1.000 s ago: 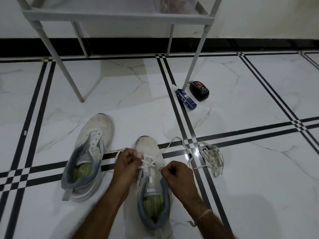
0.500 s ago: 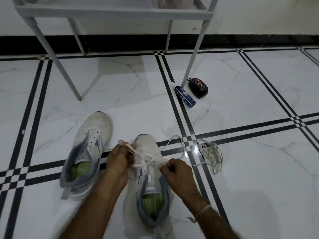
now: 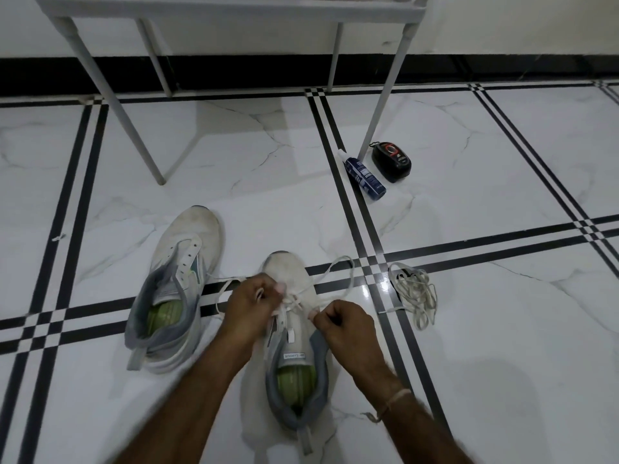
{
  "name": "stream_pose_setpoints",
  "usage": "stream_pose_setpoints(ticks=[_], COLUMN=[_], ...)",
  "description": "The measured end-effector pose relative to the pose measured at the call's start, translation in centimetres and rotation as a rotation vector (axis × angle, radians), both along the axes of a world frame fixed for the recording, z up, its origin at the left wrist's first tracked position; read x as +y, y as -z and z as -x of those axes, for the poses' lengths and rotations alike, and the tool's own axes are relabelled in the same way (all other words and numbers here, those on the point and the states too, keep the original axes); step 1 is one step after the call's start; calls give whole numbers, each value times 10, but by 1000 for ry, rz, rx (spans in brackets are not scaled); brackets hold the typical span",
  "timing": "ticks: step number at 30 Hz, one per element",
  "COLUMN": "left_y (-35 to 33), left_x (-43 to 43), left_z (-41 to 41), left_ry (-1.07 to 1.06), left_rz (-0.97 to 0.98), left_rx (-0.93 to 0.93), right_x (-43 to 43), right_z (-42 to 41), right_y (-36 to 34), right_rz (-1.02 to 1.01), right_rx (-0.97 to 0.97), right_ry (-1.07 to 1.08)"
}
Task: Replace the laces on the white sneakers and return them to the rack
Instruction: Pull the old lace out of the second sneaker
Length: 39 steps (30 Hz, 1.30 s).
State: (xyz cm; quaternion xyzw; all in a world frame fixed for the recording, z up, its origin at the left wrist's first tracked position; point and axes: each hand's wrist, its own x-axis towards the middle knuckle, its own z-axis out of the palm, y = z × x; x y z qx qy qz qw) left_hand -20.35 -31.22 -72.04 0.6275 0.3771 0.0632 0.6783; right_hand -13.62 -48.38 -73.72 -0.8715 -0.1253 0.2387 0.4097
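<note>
Two white sneakers with grey collars and green insoles lie on the marble floor. The left sneaker [image 3: 177, 283] has bare eyelets and no lace. The right sneaker [image 3: 294, 333] sits between my hands with a white lace [image 3: 338, 272] partly threaded through its lower eyelets. My left hand [image 3: 249, 301] pinches one end of that lace over the sneaker's left side. My right hand [image 3: 341, 324] pinches the other end at the right side. A loop of the lace trails past the toe to the right.
A loose bundle of white laces [image 3: 415, 294] lies on the floor right of the sneaker. A blue bottle [image 3: 365, 179] and a black shoe-polish case [image 3: 391, 160] lie by the front right leg of the white rack [image 3: 385, 105], which stands at the back.
My left hand drew its lace end up and leftward, then came back close to the eyelets. The right hand stayed put at the sneaker's right side. The view shifted slightly downward.
</note>
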Motion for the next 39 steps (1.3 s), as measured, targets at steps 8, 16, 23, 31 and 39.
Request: stream_pose_setpoints(ticks=[8, 16, 23, 31, 39], left_y=[-2, -1, -13, 11, -6], left_x=[4, -9, 10, -7, 5], left_z=[11, -5, 10, 0, 7], left_ry=[352, 173, -36, 315, -22], left_rz=[-547, -276, -28, -672, -77], left_rx=[35, 33, -34, 57, -44], right_x=[-1, -3, -4, -4, -5], right_z=[2, 1, 3, 2, 3], right_y=[1, -5, -2, -2, 0], right_rz=[23, 28, 0, 9, -12], right_rx=[-57, -10, -58, -40, -36], right_ry=[3, -25, -7, -41, -5])
